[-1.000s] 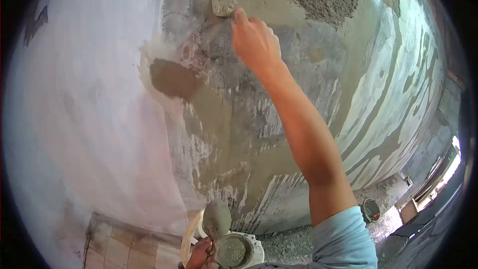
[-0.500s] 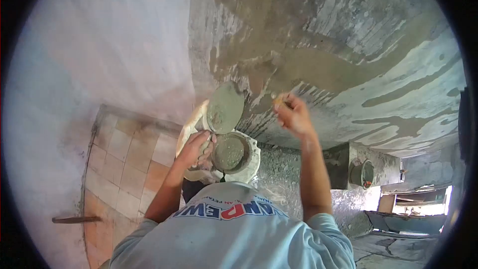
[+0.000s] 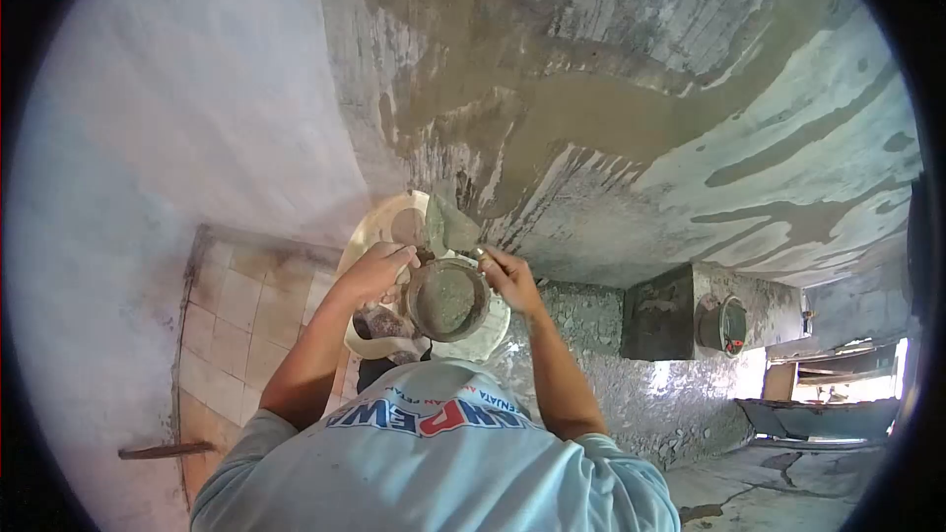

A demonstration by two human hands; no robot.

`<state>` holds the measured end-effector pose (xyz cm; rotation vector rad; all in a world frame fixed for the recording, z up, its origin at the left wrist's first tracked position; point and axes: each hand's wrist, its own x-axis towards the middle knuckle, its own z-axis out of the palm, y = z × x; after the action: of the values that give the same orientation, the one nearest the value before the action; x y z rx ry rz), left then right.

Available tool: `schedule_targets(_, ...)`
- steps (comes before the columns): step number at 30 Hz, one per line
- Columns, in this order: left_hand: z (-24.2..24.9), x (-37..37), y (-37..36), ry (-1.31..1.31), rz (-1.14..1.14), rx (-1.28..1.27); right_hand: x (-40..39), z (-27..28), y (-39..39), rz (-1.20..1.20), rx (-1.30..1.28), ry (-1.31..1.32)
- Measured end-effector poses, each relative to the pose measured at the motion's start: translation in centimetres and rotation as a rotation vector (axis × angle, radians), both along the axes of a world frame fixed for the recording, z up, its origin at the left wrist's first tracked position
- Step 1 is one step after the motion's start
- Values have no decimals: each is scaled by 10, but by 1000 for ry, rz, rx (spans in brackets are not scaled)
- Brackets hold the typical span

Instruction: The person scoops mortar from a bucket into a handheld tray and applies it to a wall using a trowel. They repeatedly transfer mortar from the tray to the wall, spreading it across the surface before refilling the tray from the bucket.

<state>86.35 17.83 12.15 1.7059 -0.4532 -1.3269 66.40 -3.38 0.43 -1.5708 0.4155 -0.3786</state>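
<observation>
My left hand [image 3: 382, 274] is closed at the handle end of a flat, mortar-coated trowel-like blade [image 3: 455, 230]. The blade is tilted and shows as a narrow grey-green triangle above a round bucket [image 3: 415, 307]. Wet grey mortar [image 3: 453, 296] lies inside this bucket. My right hand [image 3: 509, 279] is closed at the bucket's upper right side, close to the blade. A small pale tip shows at its fingers; I cannot make out the kind of tool. Under and around the bucket is a white, mortar-stained round tub [image 3: 367, 227].
Ahead, the wall [image 3: 591, 118] carries wet mortar patches and streaks. To the right, a concrete block [image 3: 670, 310] juts out with a small container [image 3: 727, 325] on it. Floor tiles [image 3: 261, 310] lie at left, near a wooden stick [image 3: 166, 450].
My right hand has come down and left from near the wall to the bucket. The blade in my left hand has tipped from a broad oval to a narrow triangle.
</observation>
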Motion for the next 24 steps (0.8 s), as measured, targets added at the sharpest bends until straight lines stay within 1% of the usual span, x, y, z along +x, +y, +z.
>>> schedule_targets(1,-3,1,-2,-90,-12,44,-1,-11,7,-14,23,12)
schedule_targets(4,-21,5,-11,-141,-6,111,2,-33,33,-74,198,16)
schedule_targets(6,-49,3,-15,-493,-12,128,2,-32,52,-82,349,46)
schedule_targets(9,-109,-3,-24,-1002,62,60,13,-52,81,-111,619,-39)
schedule_targets(10,-109,-9,-25,-1167,100,21,16,-52,90,-63,740,-81)
schedule_targets(11,-108,-13,-23,-1131,94,71,16,-51,95,-48,790,-85)
schedule_targets(12,-86,-22,-22,-1094,88,121,15,-42,101,-35,841,-87)
schedule_targets(13,-74,-27,-20,-1056,81,169,13,-36,105,-21,890,-90)
schedule_targets(14,-79,-26,-14,-1115,84,129,14,-33,107,-44,946,-71)
schedule_targets(17,-69,-28,4,-1120,17,169,10,-19,105,-51,1028,-73)
schedule_targets(18,-81,-29,11,-1169,55,108,9,-33,97,32,1034,-139)
schedule_targets(19,-94,-29,20,-1179,54,84,13,-22,93,-46,960,-156)
schedule_targets(21,-112,-29,36,-1210,47,18,22,35,88,-208,800,-207)
schedule_targets(23,-114,-34,49,-864,131,-189,23,75,67,-182,735,-271)
schedule_targets(24,-138,-31,52,-1103,188,-393,25,93,55,-183,710,-314)
